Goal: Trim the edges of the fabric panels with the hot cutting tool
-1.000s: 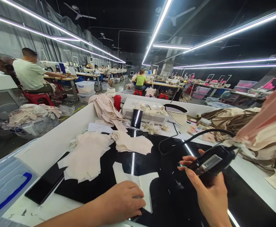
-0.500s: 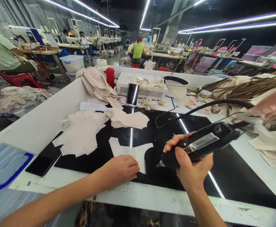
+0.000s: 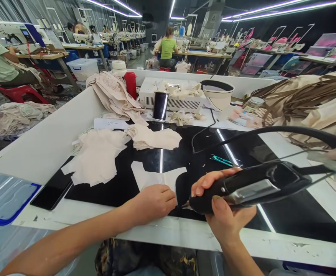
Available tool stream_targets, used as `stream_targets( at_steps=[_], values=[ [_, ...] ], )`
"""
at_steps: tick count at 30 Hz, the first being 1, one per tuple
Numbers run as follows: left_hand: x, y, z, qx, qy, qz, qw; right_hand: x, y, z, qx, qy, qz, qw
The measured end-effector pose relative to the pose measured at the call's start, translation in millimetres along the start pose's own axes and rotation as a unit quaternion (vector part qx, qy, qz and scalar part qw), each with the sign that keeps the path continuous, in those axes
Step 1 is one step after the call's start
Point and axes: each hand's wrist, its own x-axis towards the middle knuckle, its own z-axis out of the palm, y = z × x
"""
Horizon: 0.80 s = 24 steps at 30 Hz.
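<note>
A cut cream fabric piece [image 3: 147, 176] with a notched top lies on the black glossy board [image 3: 104, 199]. My left hand [image 3: 153, 203] rests over its lower part, fingers curled together at the edge; the fingertips are partly hidden. In my right hand [image 3: 228, 218] is a black handheld power tool [image 3: 260, 180] with a clear window-like panel and a cable at its rear. Its pointed metal tip [image 3: 186, 206] sits just right of my left fingers, close to the fabric's lower right corner. Teal thread snips [image 3: 222, 160] lie behind the tool.
Stacked cream fabric pieces [image 3: 96, 157] and a smaller stack [image 3: 156, 138] lie behind and left. A phone [image 3: 51, 193] is at the left edge. At the back stand a white vented box [image 3: 182, 104], a black cylinder [image 3: 160, 105] and a red bottle [image 3: 130, 86]. Brown-strapped fabric [image 3: 308, 96] fills the right.
My right hand has brought the tool left, its tip nearer to my left fingers and the fabric. My left hand has shifted slightly right. The teal snips are now more visible.
</note>
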Motion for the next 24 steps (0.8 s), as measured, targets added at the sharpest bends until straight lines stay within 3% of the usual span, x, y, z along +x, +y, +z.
stream_targets(
  at_steps=[3,7,11,24],
  values=[
    [-0.1,3.1,0.1,-0.006,0.012,-0.016,1.000,-2.1,1.5,0.9,-0.004,0.002,-0.004,1.000],
    [-1.4,4.3,-2.4,-0.093,0.042,-0.082,0.991,-4.4,3.9,3.3,0.014,0.006,-0.002,1.000],
    [-2.1,3.7,-8.0,-0.152,0.031,-0.128,0.980,-3.1,7.2,7.0,0.022,0.026,-0.012,0.999],
    [-2.4,3.2,-6.6,-0.186,0.045,-0.129,0.973,-2.1,11.7,8.4,0.059,0.014,-0.017,0.998]
  ],
)
